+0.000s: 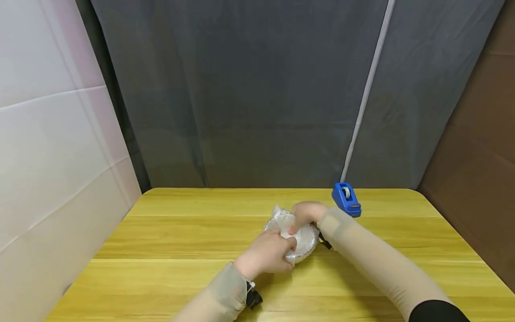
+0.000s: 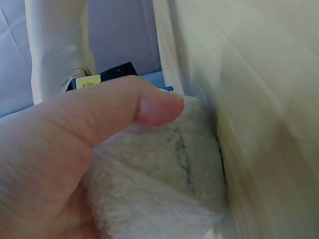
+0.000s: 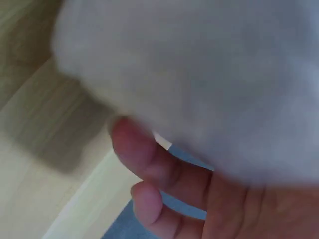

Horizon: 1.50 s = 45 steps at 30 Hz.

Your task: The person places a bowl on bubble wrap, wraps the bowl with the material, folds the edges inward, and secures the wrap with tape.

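Note:
A bundle in clear bubble wrap [image 1: 306, 243], rounded in outline, is between both hands over the middle of the table. What lies inside the wrap is hidden. The left hand [image 1: 267, 252] grips its near left side; in the left wrist view the thumb [image 2: 159, 107] lies across the top of the wrap [image 2: 149, 184]. From the far right, the right hand [image 1: 307, 212] reaches over and holds the wrap, thumb on its upper face. In the right wrist view, bent fingers [image 3: 149, 159] show along the edge of the blurred wrap [image 3: 199, 89].
A blue tape dispenser [image 1: 347, 200] with a roll in it stands at the back right of the wooden table [image 1: 181, 237], beyond the right forearm. A dark grey curtain [image 1: 249, 98] hangs behind, with a white panel [image 1: 52, 125] left and a brown one [image 1: 483, 147] right.

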### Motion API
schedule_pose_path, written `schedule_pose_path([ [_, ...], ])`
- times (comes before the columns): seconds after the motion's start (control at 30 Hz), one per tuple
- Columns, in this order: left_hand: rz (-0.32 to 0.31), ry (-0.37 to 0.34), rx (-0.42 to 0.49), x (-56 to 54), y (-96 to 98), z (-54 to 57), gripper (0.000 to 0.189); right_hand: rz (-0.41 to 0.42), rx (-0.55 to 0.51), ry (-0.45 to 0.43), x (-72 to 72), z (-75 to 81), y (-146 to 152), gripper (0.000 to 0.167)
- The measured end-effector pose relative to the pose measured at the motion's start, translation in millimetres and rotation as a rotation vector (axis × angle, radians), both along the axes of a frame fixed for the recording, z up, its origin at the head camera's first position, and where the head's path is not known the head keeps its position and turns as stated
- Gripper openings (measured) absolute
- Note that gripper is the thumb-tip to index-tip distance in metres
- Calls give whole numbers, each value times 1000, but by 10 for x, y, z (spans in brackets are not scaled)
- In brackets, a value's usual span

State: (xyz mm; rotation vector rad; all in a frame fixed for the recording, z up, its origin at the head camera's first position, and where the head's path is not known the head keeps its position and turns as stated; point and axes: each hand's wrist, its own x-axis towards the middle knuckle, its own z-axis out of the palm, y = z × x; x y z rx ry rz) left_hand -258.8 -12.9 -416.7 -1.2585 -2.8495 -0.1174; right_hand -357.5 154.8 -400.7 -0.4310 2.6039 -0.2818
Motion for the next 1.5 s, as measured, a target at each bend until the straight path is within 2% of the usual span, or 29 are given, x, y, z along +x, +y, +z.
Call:
schedule_pose_path([
  [0.2,2,31,3,-41,13,-16,23,65,-74,-40,-63,136,150,39],
  [0.37,8,59,-3,-63,-10,-10,21,92,-79,-50,-91,248,199,40],
  [0.47,4,74,-17,-76,-12,1,22,103,-69,-43,-92,250,216,39],
  [0.6,20,120,-65,-81,28,33,24,101,-106,-12,-91,209,228,36],
  [0.77,109,142,-144,-50,142,69,30,122,-184,65,-93,190,239,31],
  [0.93,230,139,-167,-17,250,71,32,158,-257,128,-74,181,230,28],
  [1.13,281,209,-189,4,302,72,34,221,-321,165,-5,134,178,30],
  [1.23,288,178,-190,-11,296,103,33,213,-336,168,13,128,163,38],
  [1.33,284,104,-192,-48,268,148,38,202,-338,169,10,110,165,36],
  [1.5,264,6,-199,-108,193,183,55,180,-353,161,-4,73,196,39],
])
